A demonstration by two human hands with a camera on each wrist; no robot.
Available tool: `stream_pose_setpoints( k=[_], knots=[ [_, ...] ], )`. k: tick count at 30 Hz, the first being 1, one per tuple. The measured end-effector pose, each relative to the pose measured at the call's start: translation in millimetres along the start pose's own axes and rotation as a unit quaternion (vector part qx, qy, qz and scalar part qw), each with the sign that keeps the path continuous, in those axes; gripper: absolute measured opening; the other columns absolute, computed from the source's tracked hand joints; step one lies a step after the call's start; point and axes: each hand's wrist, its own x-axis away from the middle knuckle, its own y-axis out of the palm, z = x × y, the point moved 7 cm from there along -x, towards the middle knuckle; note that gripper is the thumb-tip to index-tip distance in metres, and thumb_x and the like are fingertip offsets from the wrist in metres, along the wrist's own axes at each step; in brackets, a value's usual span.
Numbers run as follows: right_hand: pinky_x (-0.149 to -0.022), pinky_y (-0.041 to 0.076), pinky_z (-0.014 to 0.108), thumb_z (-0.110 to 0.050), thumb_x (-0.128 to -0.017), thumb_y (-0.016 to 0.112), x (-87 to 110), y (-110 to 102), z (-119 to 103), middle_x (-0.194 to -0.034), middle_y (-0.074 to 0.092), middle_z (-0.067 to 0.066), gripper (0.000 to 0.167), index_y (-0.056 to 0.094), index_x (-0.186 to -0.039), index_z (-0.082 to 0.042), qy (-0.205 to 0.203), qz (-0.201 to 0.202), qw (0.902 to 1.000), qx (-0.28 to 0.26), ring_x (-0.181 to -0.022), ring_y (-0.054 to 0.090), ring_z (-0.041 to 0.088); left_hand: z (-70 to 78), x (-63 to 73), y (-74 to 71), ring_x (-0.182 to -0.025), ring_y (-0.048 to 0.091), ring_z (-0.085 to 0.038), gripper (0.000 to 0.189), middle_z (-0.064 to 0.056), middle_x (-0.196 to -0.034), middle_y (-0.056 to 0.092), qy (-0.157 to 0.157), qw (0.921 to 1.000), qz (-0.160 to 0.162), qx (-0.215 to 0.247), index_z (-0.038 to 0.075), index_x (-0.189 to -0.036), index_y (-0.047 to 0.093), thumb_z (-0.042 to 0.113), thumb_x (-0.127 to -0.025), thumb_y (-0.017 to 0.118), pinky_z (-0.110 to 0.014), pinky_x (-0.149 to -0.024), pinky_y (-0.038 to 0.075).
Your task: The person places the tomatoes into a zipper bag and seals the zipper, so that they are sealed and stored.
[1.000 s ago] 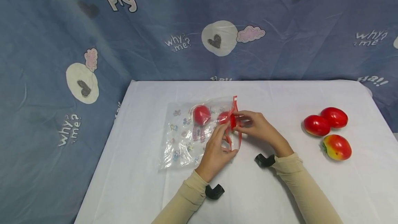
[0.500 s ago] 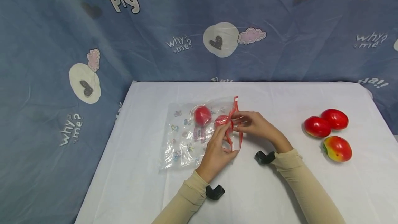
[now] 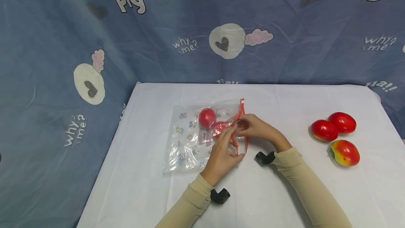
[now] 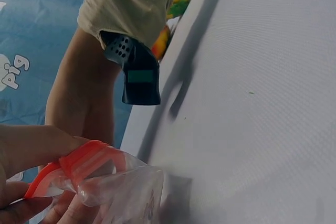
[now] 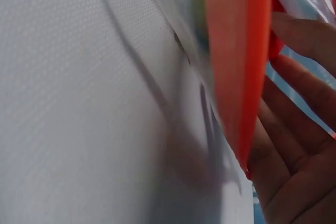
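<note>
A clear zip bag with a red rim lies on the white table, its mouth toward the right. My left hand pinches the bag's red rim between thumb and fingers. Through the open mouth reaches my right hand, its fingers inside the bag. In the right wrist view, its fingertips meet a red fruit, partly hidden behind the rim. From the head view that same round red fruit shows through the plastic, ahead of the fingers. Another red fruit sits deeper in the bag.
Two glossy red fruits and one red-yellow fruit with a green end lie at the table's right. A blue patterned curtain hangs behind and to the left. Black cuff-mounted pieces stick out at both wrists.
My right hand has pushed the red fruit leftward through the mouth and into the bag, close to the other one. My left hand keeps its hold on the rim.
</note>
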Motion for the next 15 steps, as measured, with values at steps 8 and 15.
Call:
stream_pose_setpoints(
  k=[8, 15],
  knots=[
    [-0.083, 0.059, 0.022, 0.009, -0.080, 0.073, -8.2, 4.0, -1.4, -0.107, 0.073, 0.023, 0.042, 0.065, -0.121, 0.013, 0.003, -0.009, 1.0000, 0.000, -0.092, 0.066, 0.013, 4.2, -0.8, -0.6, -0.101, 0.064, -0.021, 0.091, -0.007, -0.145, 0.051, 0.013, 0.9999, -0.002, -0.004, 0.009, -0.156, 0.042, -0.004, -0.078, 0.086, -0.016, -0.069, 0.061],
    [-0.091, 0.049, 0.020, 0.007, -0.078, 0.072, -17.6, 11.8, -0.2, -0.124, 0.071, 0.017, 0.055, 0.065, -0.133, 0.002, -0.015, -0.009, 0.9997, 0.015, -0.101, 0.057, 0.014, 5.7, -0.3, -1.2, -0.108, 0.061, -0.021, 0.089, -0.004, -0.141, 0.052, 0.021, 0.9997, 0.002, -0.014, 0.012, -0.155, 0.043, -0.001, -0.078, 0.086, -0.017, -0.069, 0.062]
  ],
)
